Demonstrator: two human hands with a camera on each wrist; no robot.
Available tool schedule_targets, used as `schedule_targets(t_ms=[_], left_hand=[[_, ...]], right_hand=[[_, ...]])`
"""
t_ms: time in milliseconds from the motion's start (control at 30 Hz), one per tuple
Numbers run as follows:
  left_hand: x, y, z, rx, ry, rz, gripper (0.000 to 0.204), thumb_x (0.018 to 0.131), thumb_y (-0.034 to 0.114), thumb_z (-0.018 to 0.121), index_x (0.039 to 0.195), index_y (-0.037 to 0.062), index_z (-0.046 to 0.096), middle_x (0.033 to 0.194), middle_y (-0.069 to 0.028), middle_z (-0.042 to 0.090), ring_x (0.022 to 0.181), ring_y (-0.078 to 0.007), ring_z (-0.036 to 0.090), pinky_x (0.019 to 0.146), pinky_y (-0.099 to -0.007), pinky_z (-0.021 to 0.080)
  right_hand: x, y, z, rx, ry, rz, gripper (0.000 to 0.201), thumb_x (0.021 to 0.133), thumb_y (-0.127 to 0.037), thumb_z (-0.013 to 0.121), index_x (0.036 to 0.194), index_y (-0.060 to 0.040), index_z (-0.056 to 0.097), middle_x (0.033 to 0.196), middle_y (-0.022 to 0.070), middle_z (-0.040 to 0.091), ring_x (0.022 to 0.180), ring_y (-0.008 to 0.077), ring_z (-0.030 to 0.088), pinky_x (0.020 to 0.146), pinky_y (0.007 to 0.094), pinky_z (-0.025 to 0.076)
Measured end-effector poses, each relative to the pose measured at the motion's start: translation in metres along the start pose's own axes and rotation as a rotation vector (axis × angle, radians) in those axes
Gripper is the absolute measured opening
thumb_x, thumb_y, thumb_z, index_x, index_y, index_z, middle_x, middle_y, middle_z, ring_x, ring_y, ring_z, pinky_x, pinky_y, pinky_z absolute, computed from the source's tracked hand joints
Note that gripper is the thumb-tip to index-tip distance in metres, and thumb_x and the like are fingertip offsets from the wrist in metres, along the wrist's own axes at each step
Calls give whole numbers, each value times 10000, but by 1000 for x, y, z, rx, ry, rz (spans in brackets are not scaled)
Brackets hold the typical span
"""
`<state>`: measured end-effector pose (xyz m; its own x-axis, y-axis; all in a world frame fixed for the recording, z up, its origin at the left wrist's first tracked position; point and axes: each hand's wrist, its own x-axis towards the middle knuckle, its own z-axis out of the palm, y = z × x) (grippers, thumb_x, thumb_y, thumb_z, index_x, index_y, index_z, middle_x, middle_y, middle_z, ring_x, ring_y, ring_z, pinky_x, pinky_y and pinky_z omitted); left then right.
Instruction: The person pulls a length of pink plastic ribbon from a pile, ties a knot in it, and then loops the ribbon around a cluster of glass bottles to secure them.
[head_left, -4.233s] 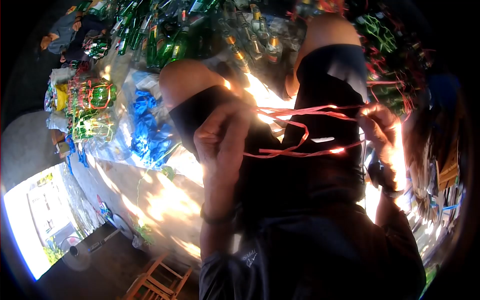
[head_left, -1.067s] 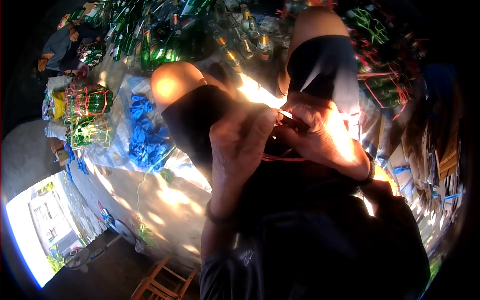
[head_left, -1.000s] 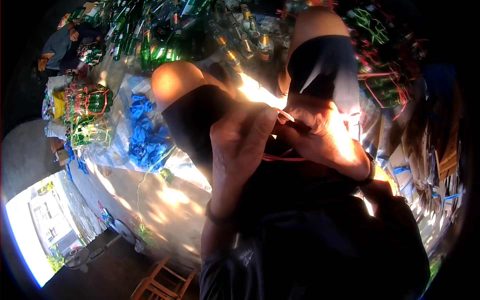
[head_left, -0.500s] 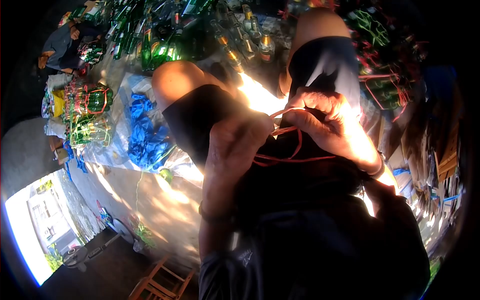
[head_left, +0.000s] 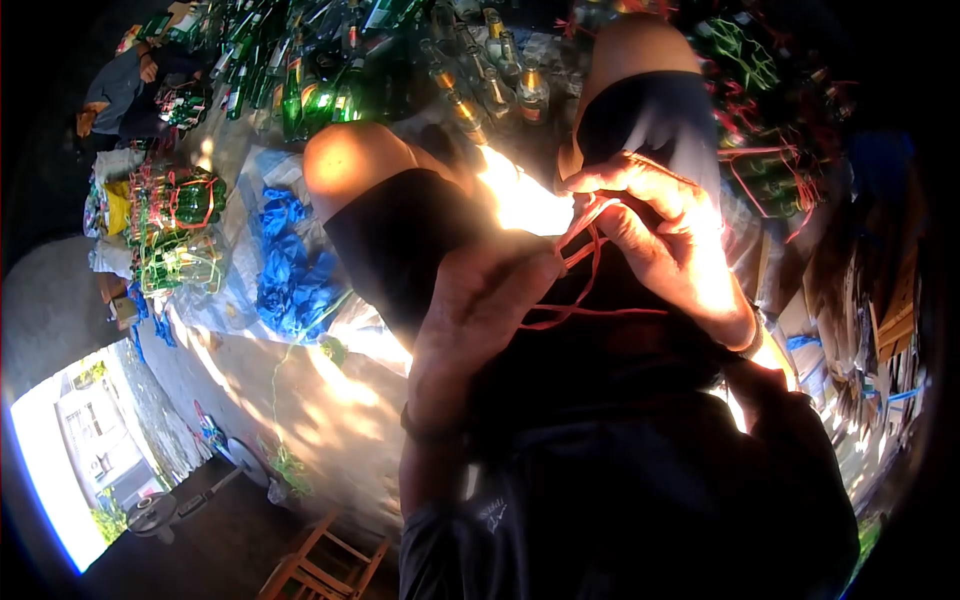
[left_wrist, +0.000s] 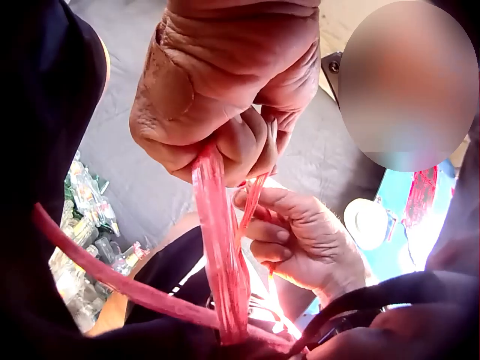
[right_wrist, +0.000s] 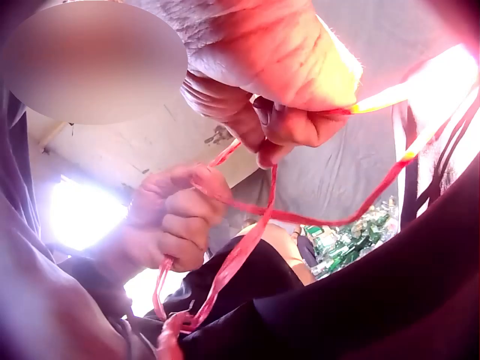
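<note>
Red plastic twine runs between both hands above the lap. My left hand grips it with curled fingers; in the left wrist view the left hand has a wide pink strand hanging from its fist. My right hand, a little higher and to the right, pinches the twine between thumb and fingers. Seen from the right wrist, the right hand holds strands that loop down, and the left hand is closed on twine below it.
Green bottles and clear bottles lie beyond the knees. Tied bottle bundles and blue plastic are at left, a wooden chair at lower left. Bottles with red twine stand at right; a seated person is at upper left.
From far apart on stretched twine, the hands came together. Over the last half second the right hand rose slightly, its fingers spreading a little, and the strands between the hands now stand more upright.
</note>
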<state>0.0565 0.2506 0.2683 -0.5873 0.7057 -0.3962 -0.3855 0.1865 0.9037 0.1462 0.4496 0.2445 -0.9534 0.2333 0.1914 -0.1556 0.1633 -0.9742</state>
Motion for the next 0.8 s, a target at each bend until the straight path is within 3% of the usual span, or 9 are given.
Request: schedule_targets(t_ms=[167,233,367,467,567,633,800], left_hand=[[2,-4,0,75,-5,27,155,988,120,686,1050,-22,705,908,-35,705,846,-87,622,759,-245,500],[3,-7,0,54,-3,42,139,991,101,666,1039,-24,705,856,-21,687,785,-78,602,710,-236,484],[6,-8,2,43,-30,75,133,996,90,646,1034,-22,707,814,-4,654,734,-60,563,671,-222,461],[5,-7,4,52,9,65,142,1005,91,624,1034,-20,708,779,12,617,704,-47,527,645,-215,443],[6,-10,2,34,-23,59,157,1014,106,615,1036,-16,711,763,26,590,691,-41,503,631,-222,432],[4,-6,4,99,-1,57,166,1022,112,604,1030,-13,712,751,44,566,680,-35,480,618,-221,413],[6,-8,0,142,-31,72,166,1028,105,592,1020,-3,717,746,56,550,681,-28,464,611,-217,398]], right_hand=[[-4,6,-2,307,4,59,264,1004,-12,608,1266,6,638,1039,89,699,914,184,697,855,301,552],[-4,6,-3,439,-10,46,337,1001,24,573,1337,7,589,1168,111,679,941,212,698,878,314,551],[-3,-5,-8,391,-46,123,395,990,25,544,1385,8,552,1254,124,654,954,224,697,884,313,549],[-4,-12,-9,457,24,223,426,980,-25,556,1404,6,539,1273,135,649,957,239,700,890,332,550],[-4,-13,-16,510,-7,256,445,984,-93,583,1416,2,533,1266,127,653,897,195,684,782,299,540],[-5,-12,-23,365,-53,289,466,978,-125,602,1425,-14,531,1280,120,652,759,90,613,633,219,455],[-1,-6,-22,524,4,169,471,971,-150,611,1416,-16,532,1310,100,655,637,26,442,571,171,359]])
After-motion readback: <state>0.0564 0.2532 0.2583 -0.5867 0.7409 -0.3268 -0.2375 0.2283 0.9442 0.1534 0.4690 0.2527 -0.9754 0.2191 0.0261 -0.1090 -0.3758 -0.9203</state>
